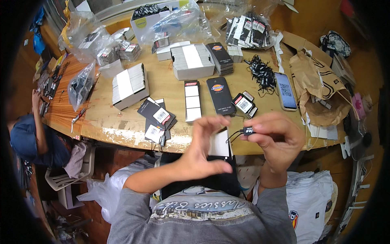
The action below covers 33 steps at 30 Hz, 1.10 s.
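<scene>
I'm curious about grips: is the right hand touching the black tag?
Touching: the head view shows the right hand pinching the black tag, no gap between.

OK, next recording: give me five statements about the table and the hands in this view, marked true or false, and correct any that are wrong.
1. The right hand pinches a small black tag with a thin dark cord. True.

2. The phone lies to the left of the pile of black cords. False: the phone lies to the right of the pile of black cords.

3. A stack of black cards stands to the right of the open white box. True.

4. The brown paper bag is at the left end of the table. False: the brown paper bag is on the right side.

5. The phone's screen is dark. False: it is lit.
</scene>
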Available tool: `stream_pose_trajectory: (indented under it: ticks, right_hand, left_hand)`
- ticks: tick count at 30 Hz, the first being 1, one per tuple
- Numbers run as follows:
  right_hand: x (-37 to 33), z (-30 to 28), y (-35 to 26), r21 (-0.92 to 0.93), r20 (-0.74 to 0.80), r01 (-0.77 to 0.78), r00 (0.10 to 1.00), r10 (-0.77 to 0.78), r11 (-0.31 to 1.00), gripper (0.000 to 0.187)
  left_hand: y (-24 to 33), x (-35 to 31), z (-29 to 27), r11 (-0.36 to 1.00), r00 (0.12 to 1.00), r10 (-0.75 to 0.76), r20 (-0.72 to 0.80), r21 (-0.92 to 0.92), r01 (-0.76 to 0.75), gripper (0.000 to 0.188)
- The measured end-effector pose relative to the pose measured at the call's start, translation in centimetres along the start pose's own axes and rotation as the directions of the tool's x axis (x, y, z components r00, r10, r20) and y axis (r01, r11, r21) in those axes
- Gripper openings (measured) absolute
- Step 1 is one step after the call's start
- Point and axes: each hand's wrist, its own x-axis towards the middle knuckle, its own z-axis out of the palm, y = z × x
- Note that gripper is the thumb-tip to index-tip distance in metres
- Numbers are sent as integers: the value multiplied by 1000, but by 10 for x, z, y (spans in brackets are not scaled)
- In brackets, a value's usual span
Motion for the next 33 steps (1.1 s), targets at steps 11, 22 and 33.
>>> stream_pose_trajectory:
  ticks: [11,22,33]
  right_hand:
    - [-33,9,56,-693,635,347,708,308,632,7]
    - [-34,7,63,-624,610,162,713,346,765,10]
    - [-54,80,65,-246,631,-155,724,280,957,22]
  left_hand:
    - [-29,-75,9,58,479,-797,369,-742,668,35]
    - [-2,-62,-17,511,544,-828,136,-215,832,47]
    - [106,-17,-139,-87,826,-563,-24,996,-31,42]
